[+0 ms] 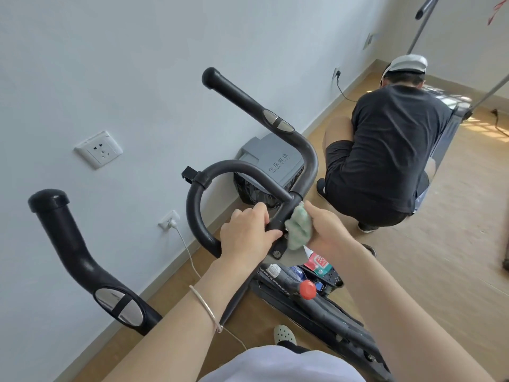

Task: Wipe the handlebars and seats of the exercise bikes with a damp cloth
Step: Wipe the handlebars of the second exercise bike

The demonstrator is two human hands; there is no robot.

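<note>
At the handlebar [309, 158] centre, mid-wipe.
left hand [248, 233] grips it, right hand [329, 225] clutches the cloth [298, 228] alongside; outward next, I'd guess.

A single wide-angle view comes from a camera worn on the person's head, looking forward and steeply down from close above the black handlebars [242, 99] of an exercise bike, with both forearms reaching in from the bottom edge. The left hand [248, 235] gripping the bar and the right hand [327, 224] holding a green cloth [298, 228] sit near the centre, close to the lens. The frame is tilted: the pale wall [137, 64] fills the upper left, the wooden floor [454, 257] runs up the right, and a crouching person [391, 150] appears farther off at upper right.
</note>
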